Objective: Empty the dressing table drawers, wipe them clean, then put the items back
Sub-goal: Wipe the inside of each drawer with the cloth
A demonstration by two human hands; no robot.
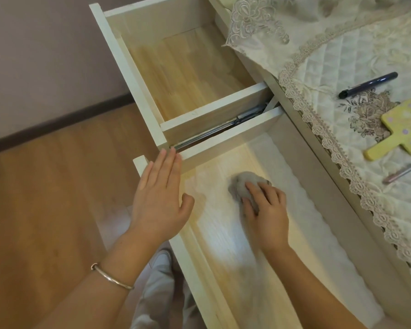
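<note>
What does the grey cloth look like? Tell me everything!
The cloth is grey, soft-looking and bunched into a wrinkly lump, a bit blurred. It sits on the pale wood floor of the near drawer, toward its far end. The right hand grips it from above, fingers curled over its near side, so part is hidden. Nothing else touches it.

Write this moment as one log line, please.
step: wiping near drawer | right hand: holds grey cloth on drawer floor | left hand: flat on drawer front | far drawer: open, empty
</note>
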